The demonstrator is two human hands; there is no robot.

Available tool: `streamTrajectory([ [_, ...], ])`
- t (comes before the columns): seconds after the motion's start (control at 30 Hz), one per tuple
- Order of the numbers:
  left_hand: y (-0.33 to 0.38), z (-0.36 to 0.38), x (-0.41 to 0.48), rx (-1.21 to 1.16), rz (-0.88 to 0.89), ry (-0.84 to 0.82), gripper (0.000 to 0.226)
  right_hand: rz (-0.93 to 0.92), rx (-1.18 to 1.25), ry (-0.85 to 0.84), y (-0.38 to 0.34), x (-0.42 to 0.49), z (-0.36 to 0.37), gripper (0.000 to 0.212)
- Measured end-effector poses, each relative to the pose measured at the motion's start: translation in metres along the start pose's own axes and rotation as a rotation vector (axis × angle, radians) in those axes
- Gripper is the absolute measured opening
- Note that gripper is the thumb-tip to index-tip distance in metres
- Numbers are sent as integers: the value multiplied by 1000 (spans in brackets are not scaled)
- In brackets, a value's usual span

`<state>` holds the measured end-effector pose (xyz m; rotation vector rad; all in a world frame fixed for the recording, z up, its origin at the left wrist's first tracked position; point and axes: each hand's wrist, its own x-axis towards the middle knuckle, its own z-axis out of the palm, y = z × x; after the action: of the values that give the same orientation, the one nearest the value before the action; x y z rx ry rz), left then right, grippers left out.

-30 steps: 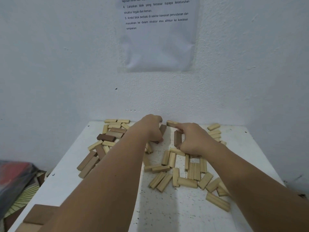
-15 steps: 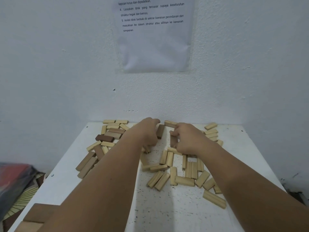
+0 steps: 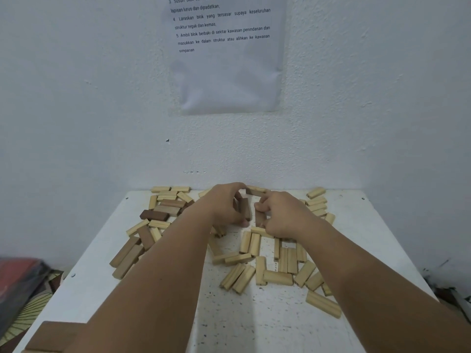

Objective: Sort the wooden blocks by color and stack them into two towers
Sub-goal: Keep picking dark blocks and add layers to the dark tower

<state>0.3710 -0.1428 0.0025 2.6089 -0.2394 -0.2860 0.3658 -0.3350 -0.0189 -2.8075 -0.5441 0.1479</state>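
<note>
Near the far edge of the white speckled table [image 3: 280,327], a medium-brown rectangular wooden block [image 3: 245,209] is gripped by the curled left hand [image 3: 225,207]. Just beside it, a second brown wooden block [image 3: 259,218] is pinched by the right hand [image 3: 283,215]. Pale rectangular wooden blocks [image 3: 277,277] are scattered across the table's middle.

The left hand [image 3: 224,207] and the right hand [image 3: 283,215] are bare, as are both forearms along the whole length in view, down to the bottom edge. A tiny dark speck marks the left forearm [image 3: 163,289] midway.
</note>
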Motion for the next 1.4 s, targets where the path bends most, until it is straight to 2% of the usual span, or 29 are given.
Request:
streamTrajectory([
  [0.13,3,-4,-10,-13,-17,40,103,30,118,14,2,-4,-1,35],
  [0.27,23,-9,-32,-34,30,73,95,107,341,126,6,-37,-9,67],
  [0.4,57,-6,-75,-81,56,69,101,70,334,130,2,-99,-15,54],
  [0.53,91,17,-143,-107,142,83,94,69,277,114,-7,-177,-11,38],
  [0.7,90,63,-247,-66,167,-9,100,101,330,48,-39,-285,10,55],
  [0.83,65,101,-320,-15,185,-36,102,91,327,36,-69,-338,37,54],
  [0.93,52,116,-346,-17,173,-9,102,98,339,44,-88,-357,48,61],
  [1.07,49,118,-357,-36,183,-5,101,162,454,38,-108,-370,56,91],
  [1.13,48,119,-358,-47,190,2,101,169,476,59,-110,-370,57,98],
  [1.3,38,122,-370,-72,239,39,100,170,524,33,-107,-373,60,104],
  [1.4,30,121,-373,-94,228,78,98,177,553,25,-103,-371,57,100],
])
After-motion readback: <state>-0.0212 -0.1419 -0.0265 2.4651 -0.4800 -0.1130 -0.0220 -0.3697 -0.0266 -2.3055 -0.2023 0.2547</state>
